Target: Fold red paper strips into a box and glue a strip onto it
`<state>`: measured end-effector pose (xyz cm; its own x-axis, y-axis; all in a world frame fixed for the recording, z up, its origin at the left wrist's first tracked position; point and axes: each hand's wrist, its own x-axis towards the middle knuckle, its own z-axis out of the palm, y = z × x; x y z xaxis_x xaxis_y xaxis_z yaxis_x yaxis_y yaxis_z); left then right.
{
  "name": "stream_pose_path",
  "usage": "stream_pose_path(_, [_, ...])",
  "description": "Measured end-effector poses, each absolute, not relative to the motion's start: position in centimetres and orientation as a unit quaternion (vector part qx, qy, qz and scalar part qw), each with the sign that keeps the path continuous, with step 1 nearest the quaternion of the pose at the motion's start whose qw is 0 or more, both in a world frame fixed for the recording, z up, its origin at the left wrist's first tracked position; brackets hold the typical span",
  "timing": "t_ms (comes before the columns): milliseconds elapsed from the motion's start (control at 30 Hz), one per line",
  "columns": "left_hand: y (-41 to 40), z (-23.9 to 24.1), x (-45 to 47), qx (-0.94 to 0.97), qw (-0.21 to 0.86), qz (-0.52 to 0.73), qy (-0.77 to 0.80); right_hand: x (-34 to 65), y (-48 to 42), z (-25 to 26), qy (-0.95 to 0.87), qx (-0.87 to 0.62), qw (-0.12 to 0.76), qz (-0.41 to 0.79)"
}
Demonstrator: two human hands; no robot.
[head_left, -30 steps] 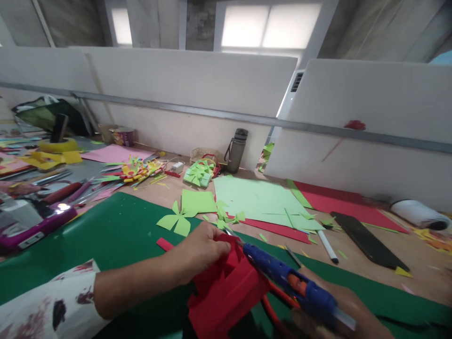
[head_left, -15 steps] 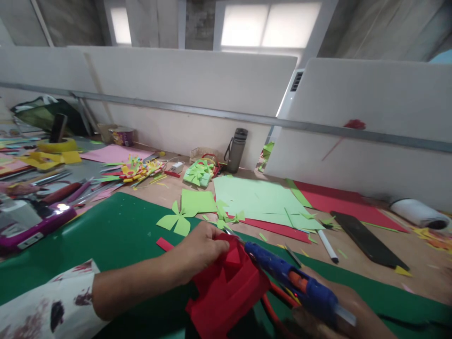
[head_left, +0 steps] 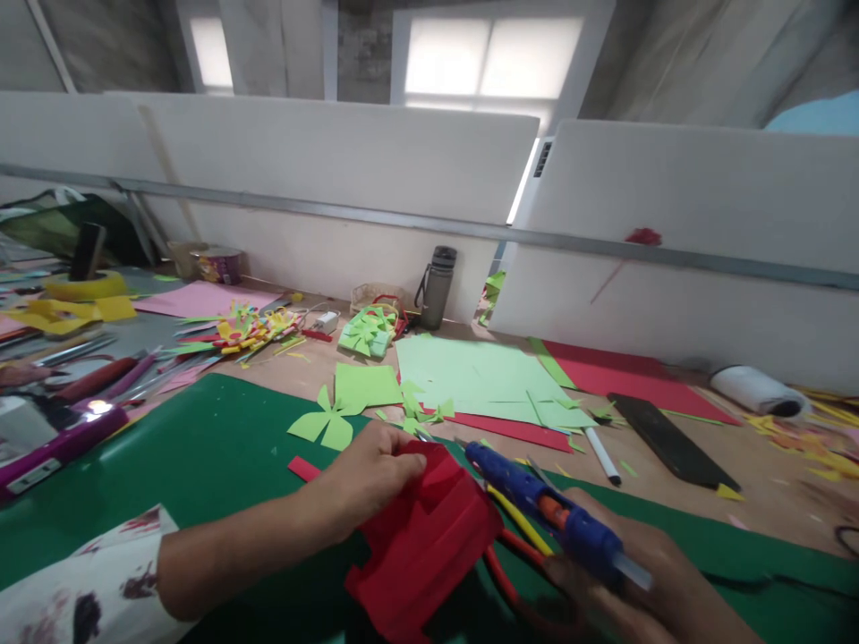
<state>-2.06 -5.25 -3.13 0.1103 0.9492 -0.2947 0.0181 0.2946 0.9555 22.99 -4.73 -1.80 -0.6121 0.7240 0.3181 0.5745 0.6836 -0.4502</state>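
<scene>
My left hand (head_left: 379,474) pinches the upper edge of a folded red paper piece (head_left: 429,537), which is tilted over the green mat (head_left: 221,465). Wrapped in my right hand (head_left: 624,555) is a blue hot glue gun (head_left: 537,496), its nozzle pointing left, a short gap from the red paper's top edge. A clear glue stick sticks out of its rear. Below the gun lie scissors with red handles (head_left: 503,572), partly hidden by the paper and my right hand. A yellow strip (head_left: 520,519) lies beside them. A green paper petal shape (head_left: 326,420) rests near my left hand.
Behind the mat are pale green sheets (head_left: 483,371), red paper (head_left: 624,376), a marker (head_left: 602,456) and a black phone (head_left: 675,438). A grey bottle (head_left: 438,288) stands against the white partition. Paper flowers (head_left: 251,329) and a purple tool (head_left: 63,447) lie at left.
The glue gun's nozzle has drawn away from the red paper, leaving a gap. The red flap near my left fingers lies differently, and more of the yellow strip shows. The view has shifted slightly right.
</scene>
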Motion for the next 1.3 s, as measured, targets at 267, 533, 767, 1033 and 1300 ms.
stream_pose_path(267, [-5.8,-2.4,-2.4,0.395,0.637,0.413,0.517,28.2,-2.5,-2.5,-0.802,-0.524,0.275,-0.081])
stream_pose_path(533, [-5.1,-2.5,-2.1,0.302,0.645,0.456,0.533,31.2,-3.2,-4.2,-0.788,-0.553,0.177,-0.203])
stream_pose_path(767, [-5.0,-2.2,-2.7,0.317,0.633,0.473,0.525,32.3,-2.6,-6.2,-0.749,-0.596,0.008,-0.289])
stream_pose_path(1033, [-4.9,-1.5,-3.0,0.320,0.606,0.494,0.535,32.9,-2.3,-6.7,-0.733,-0.622,-0.036,-0.274])
stream_pose_path(1300, [-4.0,-0.8,-4.7,0.383,0.539,0.594,0.459,28.5,-4.7,-3.7,-0.824,-0.498,0.089,-0.257])
